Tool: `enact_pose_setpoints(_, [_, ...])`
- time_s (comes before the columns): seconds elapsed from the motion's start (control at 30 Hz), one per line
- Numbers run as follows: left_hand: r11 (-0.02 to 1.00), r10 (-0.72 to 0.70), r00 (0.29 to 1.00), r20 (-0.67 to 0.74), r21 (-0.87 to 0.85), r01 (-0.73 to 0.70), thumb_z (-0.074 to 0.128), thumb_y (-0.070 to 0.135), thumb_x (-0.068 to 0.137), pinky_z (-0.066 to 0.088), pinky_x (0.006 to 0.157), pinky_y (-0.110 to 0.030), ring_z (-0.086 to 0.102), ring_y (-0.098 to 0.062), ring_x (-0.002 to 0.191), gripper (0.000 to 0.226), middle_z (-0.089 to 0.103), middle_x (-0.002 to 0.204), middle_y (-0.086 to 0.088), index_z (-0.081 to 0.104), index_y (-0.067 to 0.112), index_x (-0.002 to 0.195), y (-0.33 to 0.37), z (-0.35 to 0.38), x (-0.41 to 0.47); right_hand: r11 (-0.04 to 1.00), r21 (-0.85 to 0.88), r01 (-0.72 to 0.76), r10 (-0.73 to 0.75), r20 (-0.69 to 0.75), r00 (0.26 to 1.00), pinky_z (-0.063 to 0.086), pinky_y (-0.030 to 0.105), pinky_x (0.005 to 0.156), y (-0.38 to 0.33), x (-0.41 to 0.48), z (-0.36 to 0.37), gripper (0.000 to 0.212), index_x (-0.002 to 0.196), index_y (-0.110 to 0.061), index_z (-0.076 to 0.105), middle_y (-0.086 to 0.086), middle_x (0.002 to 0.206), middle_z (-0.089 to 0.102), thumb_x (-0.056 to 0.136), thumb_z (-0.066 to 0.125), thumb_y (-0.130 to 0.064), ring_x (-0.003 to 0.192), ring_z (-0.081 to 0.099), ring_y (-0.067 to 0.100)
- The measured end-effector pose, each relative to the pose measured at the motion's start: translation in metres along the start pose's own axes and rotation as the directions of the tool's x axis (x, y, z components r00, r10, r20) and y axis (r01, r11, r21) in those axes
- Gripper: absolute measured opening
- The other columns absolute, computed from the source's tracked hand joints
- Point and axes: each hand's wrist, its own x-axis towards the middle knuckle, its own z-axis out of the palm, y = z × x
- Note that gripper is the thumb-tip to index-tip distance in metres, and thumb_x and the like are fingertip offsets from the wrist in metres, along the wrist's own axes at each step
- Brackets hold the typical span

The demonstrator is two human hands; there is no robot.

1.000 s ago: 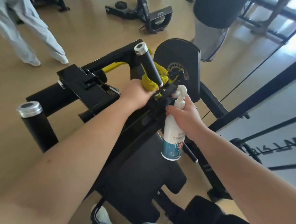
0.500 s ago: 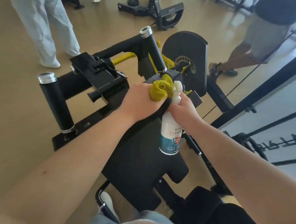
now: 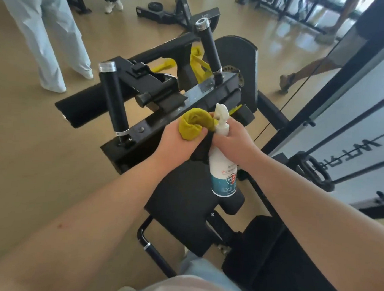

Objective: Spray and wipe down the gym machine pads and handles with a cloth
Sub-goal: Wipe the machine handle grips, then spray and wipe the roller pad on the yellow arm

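Black machine pad (image 3: 179, 203) over tan gym floor (image 3: 27, 169), people (image 3: 54, 24) standing beyond.

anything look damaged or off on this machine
Only the black crossbar stands out: pale, patchy marks near the base of the far handle. Worn paint or wet spray, I cannot tell. Nothing else looks spilled or broken.
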Motion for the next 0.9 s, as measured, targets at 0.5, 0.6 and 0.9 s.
enact_pose_setpoints(0.5, [0.864,-0.429,0.894,-0.128,-0.347,0.364,0.073,0.021,0.093,0.058,0.094,-0.038,0.073,-0.008,0.092,0.010,0.077,0.092,0.012,0.075,0.031,0.094,-0.051,-0.180,-0.170,0.996,-0.011,0.093,-0.088,0.249,0.964,0.056,0.021,0.063,-0.067,-0.105,0.203,0.025,0.089,-0.036,0.058,-0.011,0.082,0.070,0.089,0.070,-0.014,0.074,0.069,0.002])
enact_pose_setpoints(0.6, [0.828,-0.485,0.859,-0.163,-0.401,0.392,0.074,0.020,0.092,0.057,0.098,-0.042,0.072,-0.018,0.102,0.010,0.076,0.105,0.000,0.074,0.022,0.102,-0.066,-0.218,-0.190,0.999,-0.005,0.051,-0.047,0.308,0.950,0.062,0.035,0.075,-0.083,-0.101,0.249,0.018,0.094,-0.032,0.061,-0.005,0.086,0.072,0.088,0.070,-0.017,0.081,0.072,0.011])
enact_pose_setpoints(0.9, [0.699,-0.686,0.675,-0.272,-0.505,0.506,0.070,0.021,0.069,0.057,0.097,-0.048,0.072,-0.026,0.099,0.025,0.076,0.097,-0.001,0.075,0.024,0.093,-0.133,-0.296,-0.195,0.999,0.050,0.009,-0.028,0.390,0.920,0.048,0.027,0.065,-0.110,-0.033,0.360,0.033,0.117,-0.035,0.045,-0.008,0.091,0.061,0.096,0.065,-0.019,0.082,0.061,0.008])
